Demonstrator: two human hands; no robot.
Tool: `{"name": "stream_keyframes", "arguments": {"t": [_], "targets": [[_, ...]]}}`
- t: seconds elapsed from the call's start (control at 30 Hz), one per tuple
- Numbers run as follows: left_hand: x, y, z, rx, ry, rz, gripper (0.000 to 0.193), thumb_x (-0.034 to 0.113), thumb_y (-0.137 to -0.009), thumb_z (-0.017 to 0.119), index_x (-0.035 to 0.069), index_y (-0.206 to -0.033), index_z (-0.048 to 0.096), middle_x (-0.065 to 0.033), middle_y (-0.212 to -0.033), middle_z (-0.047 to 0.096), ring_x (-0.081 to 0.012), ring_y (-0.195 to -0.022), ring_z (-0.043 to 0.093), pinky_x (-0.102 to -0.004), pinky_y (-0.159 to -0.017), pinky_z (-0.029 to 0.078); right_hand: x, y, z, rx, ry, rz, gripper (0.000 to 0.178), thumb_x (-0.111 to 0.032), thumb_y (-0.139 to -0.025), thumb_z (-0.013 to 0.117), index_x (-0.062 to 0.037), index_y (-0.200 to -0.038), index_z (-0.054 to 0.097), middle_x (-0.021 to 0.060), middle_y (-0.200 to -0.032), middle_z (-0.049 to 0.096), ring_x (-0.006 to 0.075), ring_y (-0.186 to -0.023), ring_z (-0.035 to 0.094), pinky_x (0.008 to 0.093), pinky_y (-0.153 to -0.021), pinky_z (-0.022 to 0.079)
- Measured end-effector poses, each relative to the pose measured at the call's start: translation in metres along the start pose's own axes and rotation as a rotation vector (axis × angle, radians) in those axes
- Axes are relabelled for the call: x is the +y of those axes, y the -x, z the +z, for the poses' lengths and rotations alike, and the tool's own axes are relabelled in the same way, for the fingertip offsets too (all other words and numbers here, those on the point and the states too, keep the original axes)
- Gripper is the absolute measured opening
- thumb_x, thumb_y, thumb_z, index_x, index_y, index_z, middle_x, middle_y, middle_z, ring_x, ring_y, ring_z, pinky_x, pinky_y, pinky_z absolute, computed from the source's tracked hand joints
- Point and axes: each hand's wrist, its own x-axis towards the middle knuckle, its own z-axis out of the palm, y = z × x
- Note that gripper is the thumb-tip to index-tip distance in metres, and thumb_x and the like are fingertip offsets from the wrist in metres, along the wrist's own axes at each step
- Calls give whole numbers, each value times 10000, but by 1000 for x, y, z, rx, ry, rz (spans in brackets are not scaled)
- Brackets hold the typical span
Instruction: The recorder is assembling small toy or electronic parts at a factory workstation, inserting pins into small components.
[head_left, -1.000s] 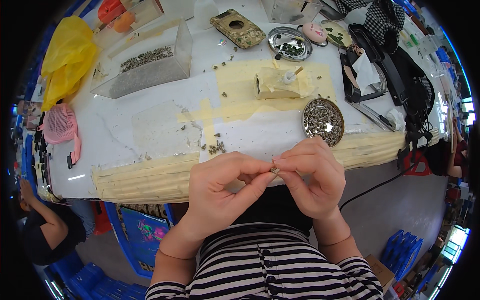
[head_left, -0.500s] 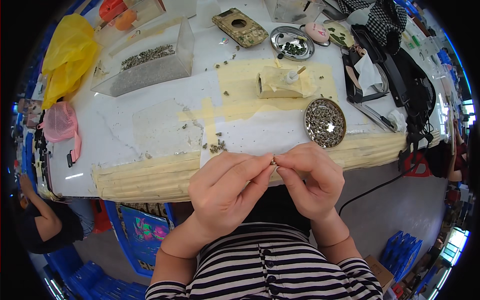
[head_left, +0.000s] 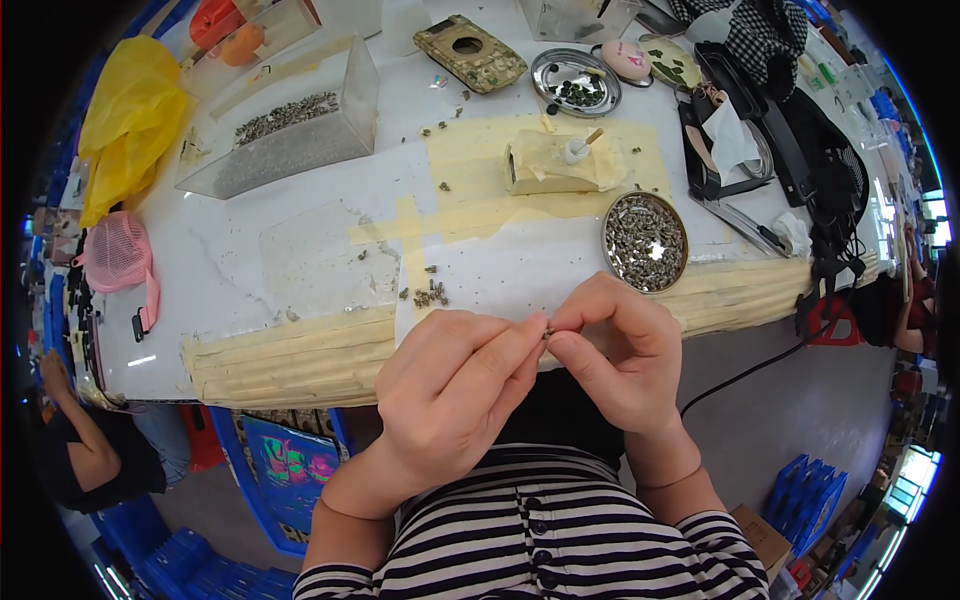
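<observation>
My left hand point(head_left: 455, 385) and my right hand point(head_left: 625, 350) meet at the fingertips over the table's front edge. Both are closed in a pinch on one small metal part point(head_left: 548, 332), mostly covered by the fingers, so its exact kind cannot be made out. Just beyond my left hand lies a loose cluster of small metal parts point(head_left: 430, 295) on white paper point(head_left: 490, 265). A round tin point(head_left: 606, 250) filled with many similar metal parts stands beyond my right hand.
A clear plastic bin point(head_left: 270, 165) with more metal parts is at the far left. A taped block point(head_left: 540, 170) holds a small white pot. Behind it are a steel dish point(head_left: 622, 98) with dark green bits and a camouflage-patterned case point(head_left: 490, 65). Tweezers point(head_left: 735, 225) lie at right.
My fingertips have shifted slightly around the small part, and my right thumb and index finger look a little rearranged. The view has moved slightly; the table items stay put.
</observation>
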Motion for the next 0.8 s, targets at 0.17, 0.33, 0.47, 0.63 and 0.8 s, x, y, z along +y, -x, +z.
{"name": "stream_keyframes", "arguments": {"t": [0.17,0.33,0.47,0.63,0.8], "targets": [[2,0,-1,-19,-4,-31,294,-68,-703,785,7,-981,729,-76,-780,647,-191,-657,600,-278,-562,463,2,2,1,11,26,-1,67,-9,-880,643,38,-846,610,76,-821,616,132,-743,550,240,-680,435],[0,0,-2,-32,90,-72,320,-55,-706,786,7,-1015,732,-77,-795,643,-205,-668,612,-293,-558,482,1,0,4,46,-24,20,51,-6,-844,689,-4,-823,642,57,-757,626,156,-671,554,268,-616,435],[-1,1,0,-44,180,-172,290,-48,-735,774,21,-1014,742,-75,-800,654,-183,-669,615,-282,-562,482,3,0,3,43,-46,15,54,-14,-853,682,-4,-830,635,54,-756,612,153,-659,534,269,-609,428],[-3,0,-1,-60,267,-218,268,-45,-763,761,26,-1022,746,-79,-819,674,-157,-683,625,-265,-582,490,4,0,3,34,-43,-2,56,-23,-861,680,-4,-833,635,55,-761,610,154,-663,532,270,-612,428],[-2,-3,-1,-72,336,-266,199,-57,-762,751,-14,-955,727,-90,-801,677,-170,-702,627,-260,-636,474,5,1,1,31,-54,-3,48,-26,-866,677,-6,-842,641,54,-765,611,153,-665,532,269,-614,430]]}}
